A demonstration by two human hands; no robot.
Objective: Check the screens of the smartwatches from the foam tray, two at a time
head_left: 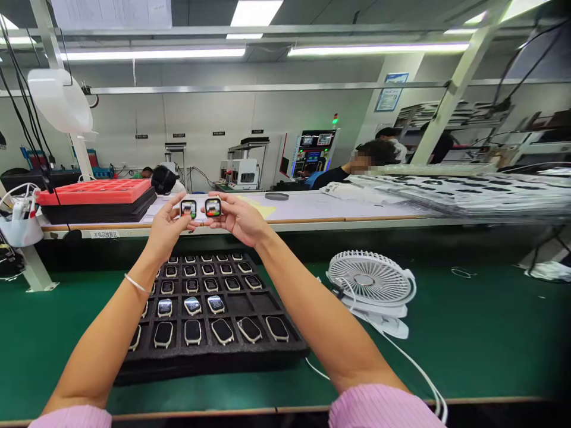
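Observation:
My left hand (171,224) pinches a smartwatch body (188,208) without a strap, its lit screen facing me. Another strapless smartwatch (213,207), also lit, is gripped by the fingers of my right hand (236,219). Both watches are raised side by side, a small gap between them, in front of the shelf edge. Below my forearms lies a black foam tray (200,355) with rows of similar watches in its compartments. Two compartments (250,304) at the right of the second row from the front hold no watch. Some watches in that row reflect light.
A white fan (363,279) with a cable lies on the green bench (482,351) to the right. On the raised shelf (312,224) are red and black trays (96,191) at left and stacked plastic sheets (482,193) at right. Other people sit beyond.

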